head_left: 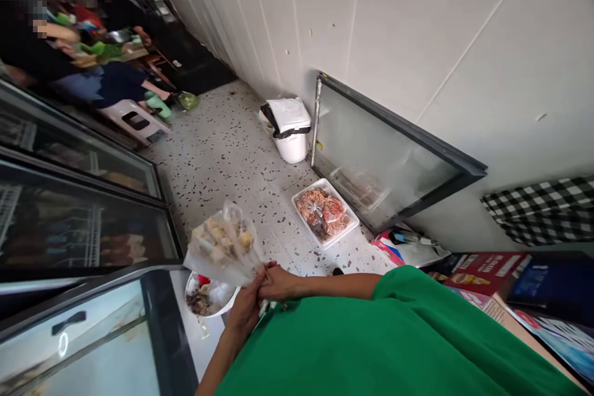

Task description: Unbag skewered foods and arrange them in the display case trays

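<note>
Both my hands hold a clear plastic bag of pale food pieces [223, 244] in front of my green shirt. My left hand [244, 312] grips the bag's lower end from below. My right hand [278, 284] pinches the same end from the right, and the two hands touch. The bag fans upward and to the left above a white bowl [208, 300] of dark scraps on the floor.
A white tray of bagged reddish food [325, 213] lies on the speckled floor by a leaning glass panel [385, 154]. A white bin [290, 130] stands by the wall. Glass-topped freezers [78, 223] line the left. People sit at far left. Boxes [487, 269] are stacked at right.
</note>
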`<state>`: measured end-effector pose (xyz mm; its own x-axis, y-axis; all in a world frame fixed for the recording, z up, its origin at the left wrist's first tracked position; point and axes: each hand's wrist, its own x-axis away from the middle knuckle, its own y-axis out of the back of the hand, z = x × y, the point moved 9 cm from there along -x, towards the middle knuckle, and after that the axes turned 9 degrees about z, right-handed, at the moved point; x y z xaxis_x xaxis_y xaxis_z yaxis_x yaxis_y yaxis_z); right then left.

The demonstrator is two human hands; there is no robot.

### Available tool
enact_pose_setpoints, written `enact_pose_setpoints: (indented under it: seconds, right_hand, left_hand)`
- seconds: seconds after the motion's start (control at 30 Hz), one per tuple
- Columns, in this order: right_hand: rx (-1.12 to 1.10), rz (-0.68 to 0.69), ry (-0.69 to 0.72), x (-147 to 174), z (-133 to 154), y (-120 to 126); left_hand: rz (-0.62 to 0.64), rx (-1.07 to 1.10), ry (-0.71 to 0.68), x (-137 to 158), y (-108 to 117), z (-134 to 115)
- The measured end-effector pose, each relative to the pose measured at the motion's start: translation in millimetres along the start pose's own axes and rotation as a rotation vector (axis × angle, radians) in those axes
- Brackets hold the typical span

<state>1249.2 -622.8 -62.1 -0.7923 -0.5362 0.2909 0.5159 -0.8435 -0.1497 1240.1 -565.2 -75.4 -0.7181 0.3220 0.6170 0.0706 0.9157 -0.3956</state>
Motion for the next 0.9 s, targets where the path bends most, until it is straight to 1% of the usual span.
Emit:
enact_pose_setpoints:
  seconds: [0.07, 0.1, 0.17, 0.27, 0.33, 0.43, 0.53, 0.63, 0.73, 0.8, 0.9]
  right_hand:
    - [-0.008, -0.052, -0.042, 14.8, -8.1, 37.0]
    - [-0.018, -0.078, -0.054, 21.3, -11.3, 52.9]
    - [-0.04, -0.143, -0.046, 32.2, -14.6, 81.2]
    - [-0.079, -0.246, -0.013, 42.3, -17.4, 112.5]
    - [-0.109, -0.277, 0.021, 42.4, -17.8, 123.0]
    - [-0.16, -0.265, 0.064, 35.0, -15.2, 127.3]
    - [-0.194, -0.286, 0.014, 29.2, -12.1, 133.2]
    - [-0.136, -0.351, -0.03, 27.0, -1.2, 144.8]
    - [-0.071, -0.463, -0.037, 24.7, 6.4, 160.3]
    - [-0.151, -0.498, -0.059, 21.2, -3.9, 166.7]
    - [-0.451, -0.471, -0.05, 19.0, -38.3, 163.0]
  left_hand:
    - [0.071, -0.039, 0.052, -20.2, -40.5, 2.7]
    - [0.093, -0.06, 0.08, -29.0, -56.4, 4.1]
    - [0.122, -0.103, 0.137, -45.1, -81.4, 7.3]
    - [0.172, -0.156, 0.185, -65.7, -106.4, 9.3]
    - [0.211, -0.18, 0.194, -76.8, -115.6, 7.9]
    - [0.295, -0.194, 0.204, -89.3, -122.4, 3.4]
    - [0.394, -0.189, 0.234, -99.9, -125.1, -1.5]
    - [0.453, -0.2, 0.295, -112.2, -124.2, -4.5]
    - [0.442, -0.216, 0.312, -131.8, -120.1, -10.6]
    - [0.424, -0.229, 0.317, -149.3, -116.9, -13.7]
    - [0.345, -0.236, 0.37, -178.7, -102.3, -14.5]
